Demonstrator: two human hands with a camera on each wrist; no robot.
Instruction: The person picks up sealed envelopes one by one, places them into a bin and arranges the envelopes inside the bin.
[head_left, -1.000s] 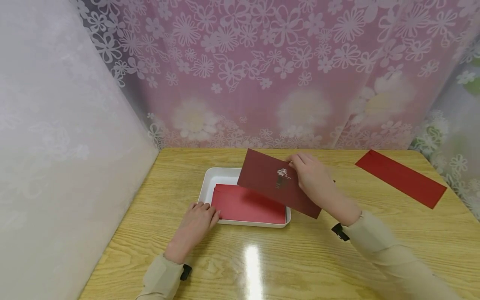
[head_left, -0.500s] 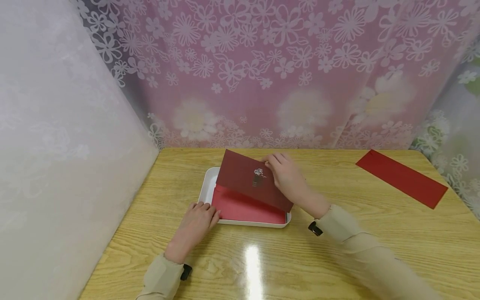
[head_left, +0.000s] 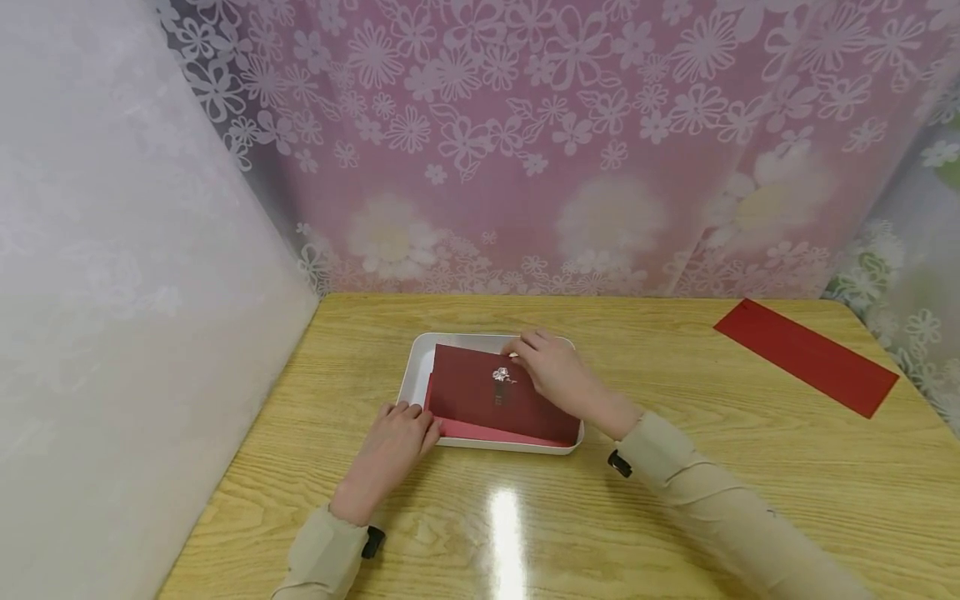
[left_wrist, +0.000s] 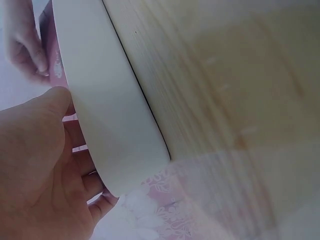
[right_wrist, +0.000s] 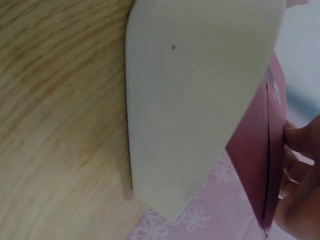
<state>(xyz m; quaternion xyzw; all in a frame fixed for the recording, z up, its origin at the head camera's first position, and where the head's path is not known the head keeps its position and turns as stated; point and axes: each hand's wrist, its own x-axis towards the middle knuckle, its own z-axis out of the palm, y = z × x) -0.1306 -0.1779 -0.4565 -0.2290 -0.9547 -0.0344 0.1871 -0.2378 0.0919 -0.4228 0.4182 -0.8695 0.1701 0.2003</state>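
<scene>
A dark red card (head_left: 468,396) with a pale flower print lies slantwise over the white tray (head_left: 413,375). My right hand (head_left: 558,375) pinches the card's far edge between thumb and fingers; two layers show along its side (right_wrist: 257,145) in the right wrist view. Under it, a strip of a brighter red envelope (head_left: 487,432) shows inside the tray along the near side. My left hand (head_left: 393,437) grips the tray's near left corner, thumb at the rim and fingers along the wall in the left wrist view. Most of the red envelope is hidden by the card.
A long red paper piece (head_left: 806,357) lies askew on the wooden table (head_left: 360,333) at the far right. A flowered pink curtain (head_left: 480,167) hangs behind the table, and a whitish sheet (head_left: 135,292) stands along its left side.
My right hand has brought the dark red card leftward and down over the tray, covering most of the red envelope. The left hand has stayed at the tray's corner.
</scene>
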